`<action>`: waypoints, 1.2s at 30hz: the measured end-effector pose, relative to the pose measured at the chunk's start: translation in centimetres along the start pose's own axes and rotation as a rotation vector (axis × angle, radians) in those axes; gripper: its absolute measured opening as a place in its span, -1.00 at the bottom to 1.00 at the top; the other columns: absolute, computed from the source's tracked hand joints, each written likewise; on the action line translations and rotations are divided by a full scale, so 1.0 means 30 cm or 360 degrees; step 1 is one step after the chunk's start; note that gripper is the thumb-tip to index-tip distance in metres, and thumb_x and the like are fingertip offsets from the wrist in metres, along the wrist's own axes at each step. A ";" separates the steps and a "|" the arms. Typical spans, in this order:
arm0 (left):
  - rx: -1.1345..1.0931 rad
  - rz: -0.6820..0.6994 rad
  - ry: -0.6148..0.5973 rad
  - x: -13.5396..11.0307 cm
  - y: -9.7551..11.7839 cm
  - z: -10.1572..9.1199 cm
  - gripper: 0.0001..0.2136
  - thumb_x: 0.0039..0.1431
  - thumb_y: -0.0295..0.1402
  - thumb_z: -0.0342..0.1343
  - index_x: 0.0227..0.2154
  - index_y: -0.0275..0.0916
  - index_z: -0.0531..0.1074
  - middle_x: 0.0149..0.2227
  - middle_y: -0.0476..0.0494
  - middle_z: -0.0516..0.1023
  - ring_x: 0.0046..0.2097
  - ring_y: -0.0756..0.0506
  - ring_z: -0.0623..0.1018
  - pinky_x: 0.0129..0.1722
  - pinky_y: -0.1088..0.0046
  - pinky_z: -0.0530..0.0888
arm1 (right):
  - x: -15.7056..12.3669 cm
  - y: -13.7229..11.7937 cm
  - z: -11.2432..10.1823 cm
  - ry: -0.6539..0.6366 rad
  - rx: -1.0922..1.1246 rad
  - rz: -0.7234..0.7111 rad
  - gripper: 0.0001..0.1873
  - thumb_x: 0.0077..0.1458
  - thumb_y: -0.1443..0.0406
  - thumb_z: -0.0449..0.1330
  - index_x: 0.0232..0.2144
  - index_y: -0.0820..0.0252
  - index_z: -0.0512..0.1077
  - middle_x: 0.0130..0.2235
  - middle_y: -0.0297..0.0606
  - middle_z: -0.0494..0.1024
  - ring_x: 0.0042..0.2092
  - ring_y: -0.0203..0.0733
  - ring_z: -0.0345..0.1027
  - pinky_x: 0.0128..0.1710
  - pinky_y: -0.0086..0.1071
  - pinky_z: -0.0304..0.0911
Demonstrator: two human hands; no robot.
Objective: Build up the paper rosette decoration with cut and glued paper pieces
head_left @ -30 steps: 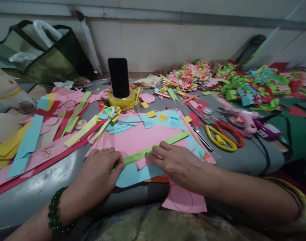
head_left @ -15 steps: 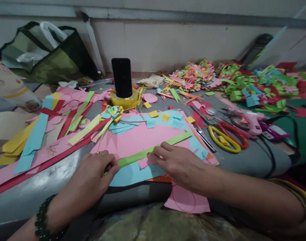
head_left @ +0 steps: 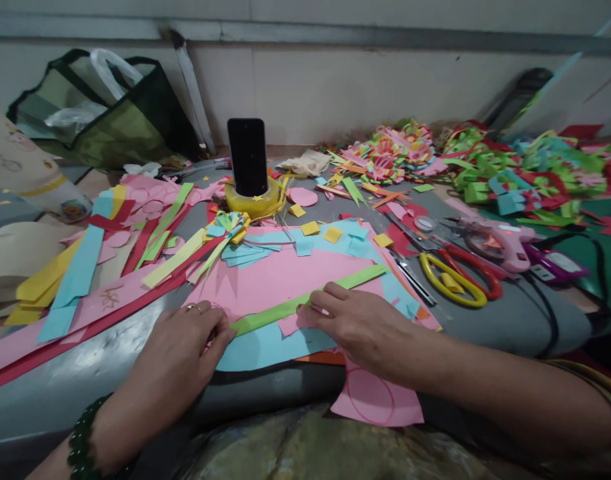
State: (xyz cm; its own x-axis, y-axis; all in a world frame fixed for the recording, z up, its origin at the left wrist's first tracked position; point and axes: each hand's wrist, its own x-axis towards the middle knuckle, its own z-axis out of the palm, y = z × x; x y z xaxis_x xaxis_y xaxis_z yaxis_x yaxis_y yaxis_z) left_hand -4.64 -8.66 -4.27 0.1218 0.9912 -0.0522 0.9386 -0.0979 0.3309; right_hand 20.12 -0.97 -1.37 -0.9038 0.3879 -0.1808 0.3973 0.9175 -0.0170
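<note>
A long green paper strip lies slantwise over pink paper and blue paper. My left hand pinches its near-left end between thumb and curled fingers; that end is hidden in the hand. Around the strip's middle, my right hand has its fingers closed on the lower edge, the thumb partly hidden. The strip's far end runs free past the right fingers. Beneath the right hand, a pink piece with a drawn circle hangs over the table's front edge.
Scissors and a pink glue gun lie at the right. A phone stands in a yellow tape roll. Paper flowers are heaped at the back right. Paper strips cover the left; a green bag stands behind.
The view has shifted slightly, so everything appears a little further right. Both hands keep their places on the green strip.
</note>
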 end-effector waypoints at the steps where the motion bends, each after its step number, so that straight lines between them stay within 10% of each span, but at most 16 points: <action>1: 0.0029 0.0000 -0.0002 -0.001 0.000 0.000 -0.74 0.27 -0.28 -0.09 -0.50 -0.21 0.36 -0.49 -0.05 0.39 -0.36 -0.13 0.42 -0.37 0.36 0.19 | 0.000 0.001 0.001 0.0006 0.0001 -0.0009 -0.61 0.07 0.56 0.01 -0.05 0.31 0.35 -0.21 -0.11 0.39 -0.20 -0.09 0.16 -0.36 -0.29 0.19; 8: 0.0449 0.0147 0.0097 0.000 0.013 -0.016 -0.84 0.25 -0.34 -0.05 -0.27 -0.20 0.44 -0.36 -0.11 0.44 -0.28 -0.18 0.45 -0.29 0.27 0.24 | 0.007 -0.003 0.001 -0.0036 -0.0003 -0.0006 -0.63 0.06 0.55 0.02 -0.06 0.35 0.35 -0.19 -0.10 0.39 -0.21 -0.08 0.17 -0.36 -0.27 0.21; 13: 0.0694 0.0624 -0.0071 0.029 0.070 -0.032 -0.44 0.16 -0.60 -0.08 0.16 0.06 0.17 -0.22 -0.13 0.45 -0.24 -0.17 0.44 -0.27 0.27 0.25 | 0.015 -0.005 0.003 -0.0036 -0.0048 -0.0012 -0.66 0.09 0.52 0.04 -0.06 0.37 0.36 -0.20 -0.08 0.41 -0.21 -0.07 0.19 -0.34 -0.26 0.23; 28: 0.0617 0.0672 -0.0139 0.027 0.046 -0.020 -0.43 0.10 -0.61 -0.07 0.12 0.09 0.23 -0.25 -0.09 0.44 -0.29 -0.12 0.44 -0.27 0.29 0.22 | 0.025 -0.037 0.021 0.0080 -0.0258 -0.0044 -0.61 0.13 0.48 0.03 0.03 0.30 0.26 -0.25 -0.12 0.41 -0.27 -0.09 0.24 -0.36 -0.26 0.24; 36: 0.0453 0.0604 -0.0171 0.019 0.047 -0.025 -0.48 0.16 -0.55 -0.10 0.13 0.09 0.23 -0.25 -0.12 0.42 -0.26 -0.16 0.42 -0.27 0.29 0.24 | -0.004 -0.018 0.006 -0.0117 -0.0291 0.0076 -0.80 0.06 0.49 0.09 -0.23 0.34 0.39 -0.27 -0.05 0.41 -0.24 -0.07 0.25 -0.39 -0.28 0.23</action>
State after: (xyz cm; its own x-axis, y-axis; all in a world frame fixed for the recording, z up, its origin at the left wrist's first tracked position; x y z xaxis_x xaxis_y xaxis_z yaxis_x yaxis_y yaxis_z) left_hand -3.48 -8.18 -3.13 0.4912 0.8674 -0.0796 0.8707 -0.4860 0.0755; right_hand 20.05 -1.52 -1.51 -0.8679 0.4301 -0.2486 0.3978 0.9014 0.1708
